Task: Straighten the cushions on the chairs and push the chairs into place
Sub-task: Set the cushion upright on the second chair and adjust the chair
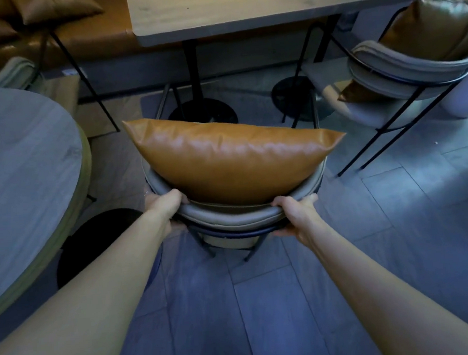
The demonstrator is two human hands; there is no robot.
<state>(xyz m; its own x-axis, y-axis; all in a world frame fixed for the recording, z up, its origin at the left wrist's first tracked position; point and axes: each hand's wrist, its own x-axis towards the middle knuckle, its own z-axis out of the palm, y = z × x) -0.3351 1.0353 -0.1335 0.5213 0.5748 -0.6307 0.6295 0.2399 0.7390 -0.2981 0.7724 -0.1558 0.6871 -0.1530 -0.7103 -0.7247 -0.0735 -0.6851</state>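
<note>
1. Left hand (pixel 166 203) and right hand (pixel 294 210) both clamped on the chair (pixel 230 219) backrest rim.
2. Cushion (pixel 234 158) stands upright on the seat, chair short of desk (pixel 243 13).
3. Risk: a hard shove tips the cushion forward, or chair legs hit the desk base (pixel 203 113).

We find open floor (pixel 264 313) behind the chair (pixel 230 219); our arms pass there freely. Ahead, the rectangular counter (pixel 243 13) overhangs the path, and its pedestal base (pixel 203 113) stands just beyond the chair. The round counter (pixel 24 164) crowds the left side. A second chair (pixel 403 76) blocks the right, with a clear floor strip between it and the first chair.
</note>
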